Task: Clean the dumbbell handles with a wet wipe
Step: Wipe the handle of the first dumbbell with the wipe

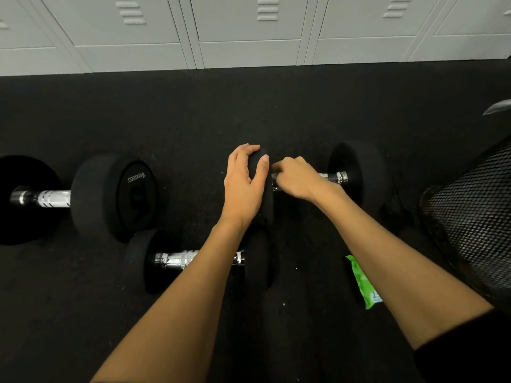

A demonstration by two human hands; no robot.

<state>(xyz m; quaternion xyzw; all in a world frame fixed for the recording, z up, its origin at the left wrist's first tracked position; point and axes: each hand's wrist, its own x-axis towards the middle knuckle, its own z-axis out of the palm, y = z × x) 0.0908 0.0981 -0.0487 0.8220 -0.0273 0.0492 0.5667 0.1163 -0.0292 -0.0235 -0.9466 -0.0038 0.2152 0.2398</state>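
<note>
On black gym floor [193, 120], I see left hand [244, 186] gripping dumbbell [359, 172] head; right hand [297, 178] curled round handle [329, 176], any wipe hidden; grey lockers [249, 29] behind.

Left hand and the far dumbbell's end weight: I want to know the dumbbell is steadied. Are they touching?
Touching. The head view shows the left hand gripping the end weight, fingers curled over its top, thumb on its rim.

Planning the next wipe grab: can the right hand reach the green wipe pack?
Probably yes. The green wipe pack lies uncovered on the floor beside the right forearm; the right hand, curled on the dumbbell handle, would need to let go and pull back.
</note>
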